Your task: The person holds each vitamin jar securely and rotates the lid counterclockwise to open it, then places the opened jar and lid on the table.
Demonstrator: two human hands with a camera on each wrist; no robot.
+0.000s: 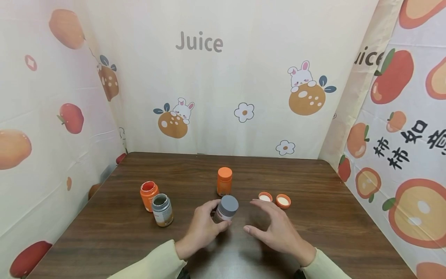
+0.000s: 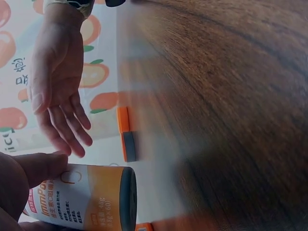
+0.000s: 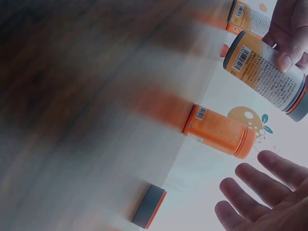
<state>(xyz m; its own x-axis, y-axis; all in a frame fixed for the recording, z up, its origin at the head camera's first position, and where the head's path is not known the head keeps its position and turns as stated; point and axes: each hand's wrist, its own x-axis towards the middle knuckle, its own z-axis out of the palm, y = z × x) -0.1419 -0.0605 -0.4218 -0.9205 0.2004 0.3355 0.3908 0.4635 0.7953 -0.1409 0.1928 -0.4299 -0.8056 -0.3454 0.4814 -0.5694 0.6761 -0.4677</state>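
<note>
My left hand (image 1: 204, 224) grips a supplement bottle (image 1: 224, 211) with a grey cap, held above the table. In the left wrist view the bottle (image 2: 91, 197) shows a white and orange printed label and a dark grey base. My right hand (image 1: 277, 228) hovers to the right of the bottle, apart from it, fingers extended and thumb spread, holding nothing. All its fingers (image 3: 257, 187) show loosely straight in the right wrist view. Behind the held bottle stands an orange bottle (image 1: 224, 181) with its orange cap on.
At the left, an uncapped orange bottle (image 1: 149, 195) and an uncapped grey-necked bottle (image 1: 162, 211) stand side by side. Two removed caps, one cap (image 1: 265, 197) and another cap (image 1: 283, 201), lie inside up beyond the right hand. Printed curtains (image 1: 223, 97) border the brown table (image 1: 313, 186).
</note>
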